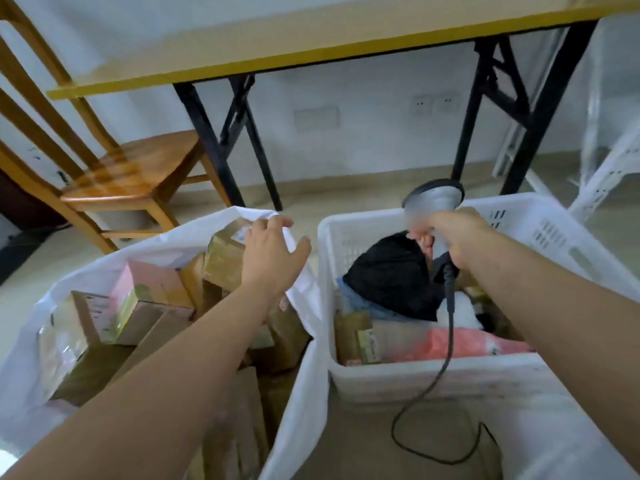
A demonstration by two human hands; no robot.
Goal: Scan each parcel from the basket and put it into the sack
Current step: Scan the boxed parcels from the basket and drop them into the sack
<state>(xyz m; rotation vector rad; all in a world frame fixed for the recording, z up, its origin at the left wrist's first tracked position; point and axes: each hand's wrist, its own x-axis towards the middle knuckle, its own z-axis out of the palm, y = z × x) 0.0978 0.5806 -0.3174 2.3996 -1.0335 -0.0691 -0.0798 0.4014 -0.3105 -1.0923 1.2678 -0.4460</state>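
Two bare arms reach forward over the floor, one toward each container. The left hand (273, 252) hovers with fingers spread and relaxed, holding nothing, above the open mouth of a white sack (304, 341). Directly beneath and around this hand the sack is packed with parcels: brown cardboard boxes (225, 261) stacked at angles, and a pink parcel (156, 282) farther to the left of the wrist. The sack's far rim (242, 213) rises just beyond the fingertips; whether they touch it cannot be told.

The right hand (457, 237) is closed around the handle of a grey barcode scanner (433, 199), whose head points up and away from the hand. A dark cable (450, 306) hangs down from the handle's base and loops onto the floor near the person.

Below the right hand sits a white plastic basket (381, 379) with slotted walls, touching the sack's side. Inside it, just under the scanner, lies a black soft parcel (391, 271); nearer the person are a brown box (349, 337) and a red-pink mailer (474, 344).

Beyond both hands stand a yellow-edged worktop (277, 57) on black folding legs and, left of the left hand, a wooden chair (131, 174).
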